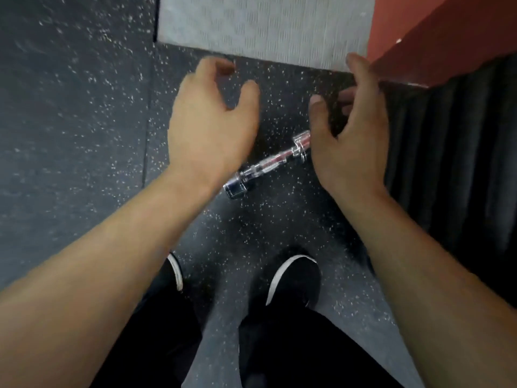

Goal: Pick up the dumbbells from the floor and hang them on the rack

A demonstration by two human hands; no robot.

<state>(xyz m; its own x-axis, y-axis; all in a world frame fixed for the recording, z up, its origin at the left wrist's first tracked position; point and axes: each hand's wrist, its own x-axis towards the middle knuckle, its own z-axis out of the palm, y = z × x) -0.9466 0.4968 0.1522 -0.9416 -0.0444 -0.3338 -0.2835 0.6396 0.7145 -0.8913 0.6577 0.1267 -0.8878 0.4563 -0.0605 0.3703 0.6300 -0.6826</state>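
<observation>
One dumbbell (268, 162), chrome with a slim bar and small weights at each end, is lying on the dark speckled floor (70, 121). It is running at a slant from lower left to upper right, and it is sitting in the gap between the person's two outstretched hands. Its lower-left end is showing just beside the wrist of the left hand (207, 127). Its upper-right end is disappearing behind the heel of the right hand (352, 135).

Both hands are reaching forward and down over the dumbbell. The left fingers (215, 65) are curling loosely, with the thumb spread well apart from them, and they are holding nothing. The right fingers (358, 68) are also spreading wide with a loose curl, the thumb pointing inward, and nothing is lying in that palm either. Neither hand is gripping the bar, and whether the right hand is brushing the far end cannot be told, since the picture is blurred there.

Two black shoes are standing on the floor nearer the person, the right shoe (293, 278) showing more fully than the left shoe (174, 270). One pale grey mat (265, 29) is lying beyond the hands, a red-brown wall (447, 32) is rising at the upper right, and one black ribbed surface (461, 149) is running down the right side.
</observation>
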